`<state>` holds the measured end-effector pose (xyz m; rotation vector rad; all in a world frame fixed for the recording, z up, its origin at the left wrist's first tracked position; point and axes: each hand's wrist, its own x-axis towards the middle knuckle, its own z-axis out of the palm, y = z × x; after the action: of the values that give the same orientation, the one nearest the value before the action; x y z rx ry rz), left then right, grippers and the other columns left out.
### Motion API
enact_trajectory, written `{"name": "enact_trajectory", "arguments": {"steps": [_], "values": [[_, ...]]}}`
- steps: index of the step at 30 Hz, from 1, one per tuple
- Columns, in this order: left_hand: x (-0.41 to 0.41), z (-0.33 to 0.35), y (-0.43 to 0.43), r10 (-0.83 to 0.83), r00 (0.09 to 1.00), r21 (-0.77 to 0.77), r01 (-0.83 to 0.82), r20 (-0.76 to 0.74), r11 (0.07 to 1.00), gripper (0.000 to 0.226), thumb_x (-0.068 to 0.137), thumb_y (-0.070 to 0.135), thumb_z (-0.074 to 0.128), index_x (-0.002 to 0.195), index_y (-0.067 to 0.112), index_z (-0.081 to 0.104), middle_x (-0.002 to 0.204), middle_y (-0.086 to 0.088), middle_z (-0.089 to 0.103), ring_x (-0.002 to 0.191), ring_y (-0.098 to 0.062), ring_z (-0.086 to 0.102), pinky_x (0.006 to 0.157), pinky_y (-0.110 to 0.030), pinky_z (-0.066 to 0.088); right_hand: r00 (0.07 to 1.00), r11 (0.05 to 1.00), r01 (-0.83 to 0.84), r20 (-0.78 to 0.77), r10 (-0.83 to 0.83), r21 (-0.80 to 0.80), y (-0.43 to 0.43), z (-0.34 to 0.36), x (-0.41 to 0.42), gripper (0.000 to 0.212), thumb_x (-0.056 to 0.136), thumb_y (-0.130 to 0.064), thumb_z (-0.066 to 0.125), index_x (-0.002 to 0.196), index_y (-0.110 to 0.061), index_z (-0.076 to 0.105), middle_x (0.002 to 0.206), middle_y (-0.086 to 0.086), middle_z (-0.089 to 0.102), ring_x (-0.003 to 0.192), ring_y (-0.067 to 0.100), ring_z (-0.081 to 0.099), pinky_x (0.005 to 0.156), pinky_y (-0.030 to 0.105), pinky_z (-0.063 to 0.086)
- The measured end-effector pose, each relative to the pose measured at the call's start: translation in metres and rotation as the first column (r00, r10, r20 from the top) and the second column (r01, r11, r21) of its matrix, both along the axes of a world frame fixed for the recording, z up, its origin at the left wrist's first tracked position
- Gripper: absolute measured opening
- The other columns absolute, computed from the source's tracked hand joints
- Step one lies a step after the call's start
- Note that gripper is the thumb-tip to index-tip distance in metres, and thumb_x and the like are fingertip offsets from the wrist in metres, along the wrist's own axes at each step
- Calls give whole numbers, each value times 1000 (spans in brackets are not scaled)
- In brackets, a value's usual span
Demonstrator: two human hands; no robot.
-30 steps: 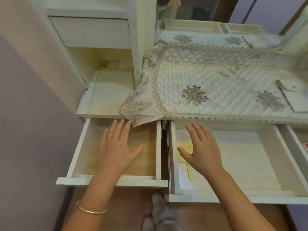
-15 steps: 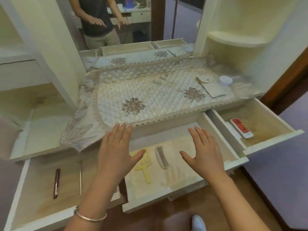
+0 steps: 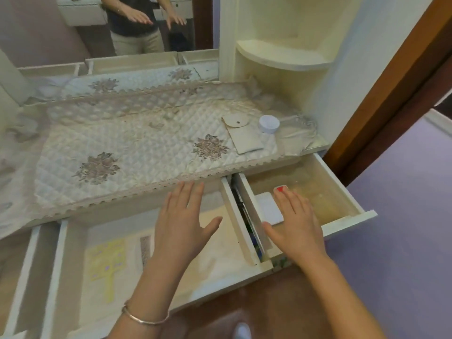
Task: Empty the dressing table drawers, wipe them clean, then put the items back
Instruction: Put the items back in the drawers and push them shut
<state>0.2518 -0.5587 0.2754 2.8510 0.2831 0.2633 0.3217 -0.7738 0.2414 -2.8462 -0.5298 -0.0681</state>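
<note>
Quilted cloth cover (image 3: pixel 137 143) — matt painted-wood drawers (image 3: pixel 342 189)

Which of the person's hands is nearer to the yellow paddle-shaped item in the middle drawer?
Left. The left hand hovers over the middle drawer, just right of the yellow paddle-shaped item; the right hand is over the right drawer, farther away.

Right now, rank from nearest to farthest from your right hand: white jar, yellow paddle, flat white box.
1. flat white box, right drawer, partly under the right hand.
2. white jar, on the quilted cloth behind.
3. yellow paddle, middle drawer, far left.

Three drawers (image 3: pixel 347 220), two hands (image 3: pixel 181 223), one comb (image 3: pixel 145 248)
</note>
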Motion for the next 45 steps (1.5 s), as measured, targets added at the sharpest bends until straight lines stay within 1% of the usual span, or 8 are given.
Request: {"name": "enact_trajectory", "arguments": {"steps": [4, 11, 17, 24, 34, 39, 43, 45], "values": [[36, -1, -20, 17, 1000, -9, -16, 9, 1000, 74, 85, 51, 51, 144, 18, 22, 152, -3, 20, 142, -19, 9, 112, -32, 3, 999, 999, -5, -32, 7, 43, -21, 4, 39, 71, 86, -48, 52, 145, -21, 23, 153, 1, 23, 143, 20, 13, 112, 29, 0], [115, -12, -24, 35, 999, -27, -36, -36, 999, 72, 90, 52, 39, 146, 18, 12, 155, -2, 10, 142, -17, 1, 114, -32, 3, 998, 997, 48, -36, -46, 62, -28, 3, 99, 72, 88, -50, 50, 146, -25, 16, 155, -2, 17, 144, 17, 9, 108, 27, -4], [179, -20, -28, 52, 993, -34, -56, -104, 998, 69, 91, 48, 40, 145, 12, 15, 153, -7, 14, 141, -23, 7, 113, -31, 4, 994, 996, 47, -99, -39, 76, -26, 0, 161, 72, 88, -48, 50, 146, -25, 14, 155, -1, 15, 143, 18, 7, 116, 33, 9], [267, -56, -39, 152, 963, -102, -178, -223, 979, 69, 91, 43, 46, 141, 2, 22, 147, -16, 25, 135, -29, 21, 109, -34, 12, 984, 993, -95, -145, 104, 67, -10, -17, 275, 74, 85, -42, 56, 145, -18, 20, 153, 6, 20, 141, 23, 13, 115, 34, 10], [340, -101, -48, 430, 840, -172, -501, -330, 848, 92, 83, 59, 47, 143, 2, 8, 147, -19, 23, 132, -37, 20, 108, -42, 15, 943, 966, -130, -272, 190, 225, 30, -56, 394, 83, 81, -39, 65, 146, -20, 16, 154, 9, 11, 141, 26, 10, 113, 37, 15], [342, -106, -54, 446, 872, -335, -489, -202, 805, 87, 82, 44, 60, 143, 2, 14, 143, -17, 29, 129, -32, 24, 105, -36, 18, 920, 954, -117, -330, 209, 276, 41, -66, 405, 85, 81, -36, 65, 146, -18, 14, 154, 10, 15, 140, 29, 13, 112, 40, 19], [343, -99, -57, 498, 855, -524, -493, -144, 695, 86, 78, 25, 70, 142, 4, 16, 141, -15, 26, 128, -25, 27, 95, -21, 21, 934, 940, -113, -288, 210, 321, 43, -65, 399, 82, 77, -26, 69, 143, -15, 21, 146, 11, 27, 134, 30, 23, 109, 38, 24], [342, -94, -56, 530, 830, -582, -522, -177, 623, 86, 78, 21, 71, 142, 6, 17, 141, -12, 28, 128, -24, 31, 94, -23, 26, 930, 938, -127, -290, 226, 323, 42, -60, 392, 83, 76, -24, 70, 143, -15, 22, 146, 11, 27, 133, 29, 23, 107, 38, 26]]}}
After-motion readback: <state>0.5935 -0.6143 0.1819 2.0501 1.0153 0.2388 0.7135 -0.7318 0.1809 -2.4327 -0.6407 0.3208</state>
